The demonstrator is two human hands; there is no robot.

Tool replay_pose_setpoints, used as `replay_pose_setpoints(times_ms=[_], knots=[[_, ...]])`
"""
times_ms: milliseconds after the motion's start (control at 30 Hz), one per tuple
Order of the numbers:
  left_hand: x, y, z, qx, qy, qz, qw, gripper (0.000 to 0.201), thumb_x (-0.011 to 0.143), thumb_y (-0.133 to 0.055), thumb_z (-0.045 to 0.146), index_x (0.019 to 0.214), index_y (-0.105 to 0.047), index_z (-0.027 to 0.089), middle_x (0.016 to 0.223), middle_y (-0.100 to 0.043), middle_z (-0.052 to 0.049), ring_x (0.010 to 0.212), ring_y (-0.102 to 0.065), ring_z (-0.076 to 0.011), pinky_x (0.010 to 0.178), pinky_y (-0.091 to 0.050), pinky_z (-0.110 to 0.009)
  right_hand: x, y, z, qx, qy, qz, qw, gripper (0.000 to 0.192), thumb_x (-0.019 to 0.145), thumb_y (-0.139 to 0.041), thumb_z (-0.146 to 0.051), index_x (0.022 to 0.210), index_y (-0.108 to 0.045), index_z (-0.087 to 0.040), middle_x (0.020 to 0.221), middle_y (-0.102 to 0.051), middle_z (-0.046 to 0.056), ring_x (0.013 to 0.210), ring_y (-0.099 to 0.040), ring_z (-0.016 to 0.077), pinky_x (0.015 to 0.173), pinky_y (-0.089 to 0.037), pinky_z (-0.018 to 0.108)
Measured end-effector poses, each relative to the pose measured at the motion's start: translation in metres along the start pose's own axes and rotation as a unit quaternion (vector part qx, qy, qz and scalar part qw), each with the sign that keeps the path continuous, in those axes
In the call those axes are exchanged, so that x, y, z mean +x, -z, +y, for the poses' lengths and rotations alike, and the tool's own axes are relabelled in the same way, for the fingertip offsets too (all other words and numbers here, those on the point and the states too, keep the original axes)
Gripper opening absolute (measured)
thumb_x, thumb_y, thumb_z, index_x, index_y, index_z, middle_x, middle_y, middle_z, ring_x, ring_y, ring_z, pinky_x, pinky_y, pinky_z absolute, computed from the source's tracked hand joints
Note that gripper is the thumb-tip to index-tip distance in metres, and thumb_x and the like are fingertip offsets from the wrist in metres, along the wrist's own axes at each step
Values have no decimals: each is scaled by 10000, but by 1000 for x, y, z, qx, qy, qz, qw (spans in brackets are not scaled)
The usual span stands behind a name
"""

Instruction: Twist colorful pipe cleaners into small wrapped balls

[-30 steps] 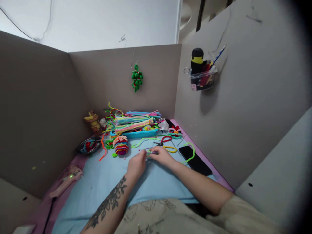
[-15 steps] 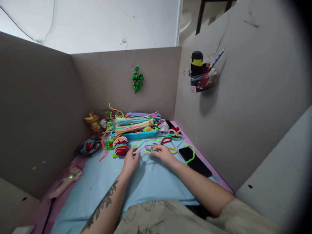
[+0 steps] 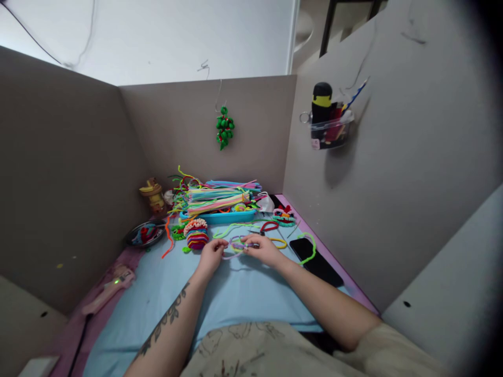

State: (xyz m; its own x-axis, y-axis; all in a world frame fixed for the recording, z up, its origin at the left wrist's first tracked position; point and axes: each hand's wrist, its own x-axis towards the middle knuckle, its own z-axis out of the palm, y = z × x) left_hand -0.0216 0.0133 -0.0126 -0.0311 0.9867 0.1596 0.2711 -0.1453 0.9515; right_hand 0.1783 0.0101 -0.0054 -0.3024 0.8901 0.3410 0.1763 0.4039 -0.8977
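Pipe cleaner (image 3: 236, 245), a thin purple one with some green twisted into it, is held just above the blue mat (image 3: 243, 293), in the middle of the mat's far half, between the two hands. In the head view, the only one, the left hand (image 3: 211, 255) has its fingertips pinched shut on the left end of the stem, and the right hand (image 3: 264, 248) has its fingers curled and closed on the right part, where the stem is looped; how tight either grip is cannot be told at this size. The step in hand looks like bending or twisting the stem into shape, and the next move would seem to call for one hand holding firm while the other turns the free end round the loop. The long axis of the stem runs left to right, roughly along the mat's far edge, sagging slightly in the middle, its plain end pointing to the left. Behind the hands, toward the far edge, stands a blue tray (image 3: 217, 215) heaped with coloured stems, with a striped coil (image 3: 195, 236) in front of it; a black phone (image 3: 316, 261) lies by the right edge, and a pink glue gun (image 3: 110, 288) by the left.
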Motion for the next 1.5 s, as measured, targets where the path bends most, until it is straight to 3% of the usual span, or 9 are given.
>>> replay_pose_setpoints(times_ms=[167, 267, 500, 700, 900, 1067, 1233, 1500], knots=[[-1, -6, 1, 24, -71, -1, 997, 120, 704, -496, 204, 741, -598, 156, 631, -588, 3, 563, -551, -131, 552, -445, -246, 0, -3, 2, 8, -13, -10, 1000, 90, 659, -674, -232, 711, -675, -159, 1008, -636, 106, 969, -598, 225, 787, -492, 344], [-5, -9, 3, 11, -110, 34, 993, 94, 740, -515, 247, 796, -526, 172, 689, -570, 12, 611, -559, -125, 592, -460, -247, 0, -4, 3, 18, -21, 6, 1000, 90, 646, -681, -233, 687, -670, -154, 981, -638, 100, 944, -603, 219, 782, -494, 336], [-13, -11, 9, 54, -128, 91, 986, 164, 731, -580, 280, 823, -485, 183, 738, -593, 5, 654, -571, -129, 624, -463, -248, 2, -7, 10, 29, -24, 20, 999, 119, 638, -688, -256, 670, -652, -147, 952, -630, 98, 910, -608, 215, 768, -502, 327], [-24, -14, 13, 143, -167, 48, 974, 144, 838, -464, 314, 854, -527, 186, 753, -609, -13, 679, -576, -138, 652, -459, -253, -1, -4, 2, -46, 6, 28, 999, 125, 680, -659, -276, 709, -646, -155, 918, -649, 91, 879, -606, 211, 773, -479, 323], [-37, -25, 16, 254, -238, -16, 937, 345, 833, -466, 262, 1163, -490, 164, 1131, -580, -125, 1072, -533, -235, 920, -415, -397, 0, -8, 0, -106, 25, 73, 991, 50, 692, -634, -213, 678, -632, -165, 878, -650, 70, 843, -592, 196, 759, -463, 304], [-37, -31, 14, 257, -234, -77, 934, 465, 839, -368, 125, 1294, -403, 214, 1289, -480, -121, 1210, -436, -211, 1001, -351, -434, 1, -12, 4, -148, 28, 92, 984, 63, 693, -580, -124, 687, -629, -164, 846, -640, 63, 838, -578, 190, 784, -448, 308], [-33, -36, 10, 155, -221, -108, 957, 362, 787, -439, 91, 1124, -520, 194, 1291, -473, -117, 1293, -333, -218, 1049, -295, -444, 3, -9, 6, -169, 20, 107, 980, 56, 696, -583, -143, 719, -628, -167, 860, -636, 66, 860, -573, 200, 786, -448, 323], [-29, -45, 11, 101, -180, -5, 978, 231, 762, -467, 98, 928, -595, 194, 1059, -564, -91, 1095, -505, -210, 981, -376, -411, -1, -18, 5, -173, 49, 102, 978, 144, 687, -538, -86, 730, -631, -186, 871, -633, 59, 882, -572, 200, 817, -443, 336]])
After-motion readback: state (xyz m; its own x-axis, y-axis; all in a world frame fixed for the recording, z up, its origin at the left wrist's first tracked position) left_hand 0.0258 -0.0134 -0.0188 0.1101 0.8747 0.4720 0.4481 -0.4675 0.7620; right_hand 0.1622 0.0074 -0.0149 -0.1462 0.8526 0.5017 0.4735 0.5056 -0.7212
